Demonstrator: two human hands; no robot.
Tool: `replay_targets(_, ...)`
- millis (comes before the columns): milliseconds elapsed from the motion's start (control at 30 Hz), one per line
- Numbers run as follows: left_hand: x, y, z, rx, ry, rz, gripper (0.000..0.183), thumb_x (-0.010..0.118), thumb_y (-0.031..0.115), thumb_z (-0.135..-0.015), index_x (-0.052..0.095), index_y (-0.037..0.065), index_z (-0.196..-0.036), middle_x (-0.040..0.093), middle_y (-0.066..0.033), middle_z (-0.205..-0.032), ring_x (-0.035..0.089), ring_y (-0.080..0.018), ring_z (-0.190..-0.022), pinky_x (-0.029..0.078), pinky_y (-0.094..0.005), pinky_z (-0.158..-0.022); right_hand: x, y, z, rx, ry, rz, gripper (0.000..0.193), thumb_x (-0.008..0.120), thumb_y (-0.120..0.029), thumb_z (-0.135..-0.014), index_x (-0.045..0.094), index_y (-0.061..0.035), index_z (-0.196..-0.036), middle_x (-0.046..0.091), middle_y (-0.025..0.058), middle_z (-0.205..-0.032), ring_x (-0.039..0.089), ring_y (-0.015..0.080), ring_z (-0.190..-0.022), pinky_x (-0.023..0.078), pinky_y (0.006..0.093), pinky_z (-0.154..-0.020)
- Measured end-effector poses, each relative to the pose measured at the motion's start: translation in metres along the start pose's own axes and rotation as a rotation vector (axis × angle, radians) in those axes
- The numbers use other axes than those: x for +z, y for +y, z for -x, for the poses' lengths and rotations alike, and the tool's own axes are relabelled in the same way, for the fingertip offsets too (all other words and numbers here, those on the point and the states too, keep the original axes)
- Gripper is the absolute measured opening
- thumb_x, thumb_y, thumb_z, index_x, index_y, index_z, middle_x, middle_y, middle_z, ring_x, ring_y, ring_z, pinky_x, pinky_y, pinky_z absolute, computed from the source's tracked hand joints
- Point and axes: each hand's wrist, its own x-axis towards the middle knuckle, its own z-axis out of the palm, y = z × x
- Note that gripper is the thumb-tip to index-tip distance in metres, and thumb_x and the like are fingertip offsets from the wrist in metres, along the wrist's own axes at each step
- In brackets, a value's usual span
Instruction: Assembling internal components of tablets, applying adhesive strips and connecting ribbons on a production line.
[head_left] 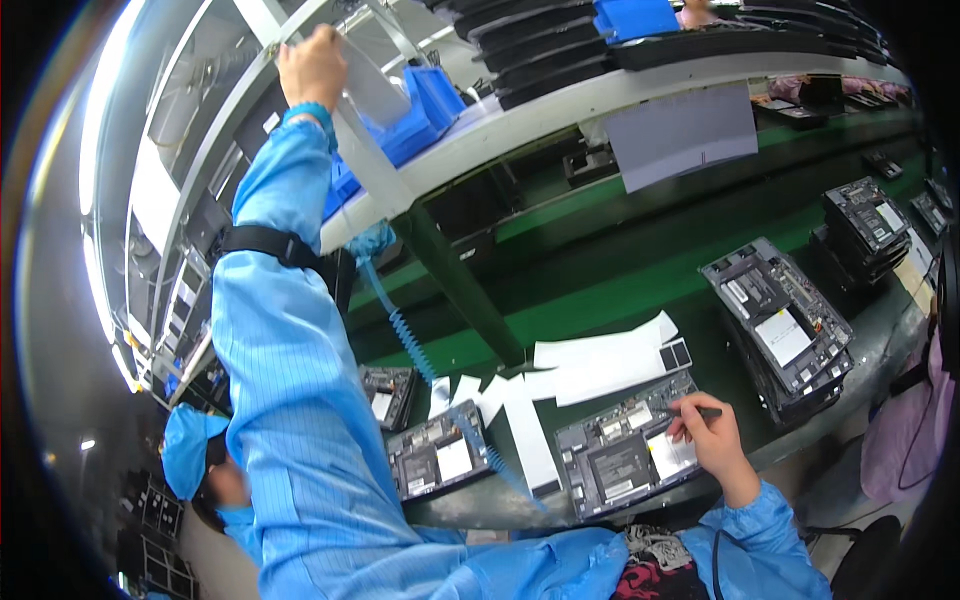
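Observation:
My left hand (312, 68) is raised high at the upper left, by the white shelf frame (365, 150). Its fingers are curled closed, and what they grip, if anything, cannot be made out. Low at the right, my right hand (708, 440) pinches a slim dark tool (700, 411), like tweezers or a pen. The tool lies over an opened laptop base (590, 462), whose circuit board and dark battery show. Part of that base is hidden under my right hand. Left of it sits another opened laptop base (425, 462), crossed by a coiled blue cord (410, 340).
White paper strips (600, 365) lie behind the laptop bases. Stacked laptop bases (785, 325) stand at the right, with another stack (865, 230) beyond. The shelf holds blue bins (425, 115) and black trays (540, 50). A person in a blue cap (190, 455) is at the left.

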Motion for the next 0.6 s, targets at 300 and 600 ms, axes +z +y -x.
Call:
replay_targets(300, -0.025, -0.017, -0.010, -0.323, -0.095, 0.245, 0.030, 0.053, 0.037, -0.091, 0.067, 0.015, -0.105, 0.070, -0.0136, -0.098, 0.065, -0.0354, -0.098, 0.051, -0.0433, -0.082, 0.020, -0.008, -0.021, -0.052, -0.096, 0.154, 0.021, 0.058, -0.014, -0.095, 0.065, 0.0045, -0.102, 0.067, 0.0085, -0.075, 0.064, 0.0122, -0.069, 0.052, 0.0252, -0.064)
replay_targets(600, -0.039, -0.061, -0.030, -0.402, 0.163, 0.342, 0.040, 0.056, 0.040, -0.090, 0.064, 0.006, -0.108, 0.070, -0.0139, -0.103, 0.064, -0.0330, -0.100, 0.049, -0.0392, -0.086, 0.028, -0.017, -0.024, -0.068, -0.107, 0.144, 0.017, 0.061, -0.012, -0.093, 0.063, 0.0021, -0.102, 0.064, 0.0036, -0.076, 0.062, 0.0087, -0.070, 0.052, 0.0234, -0.064)
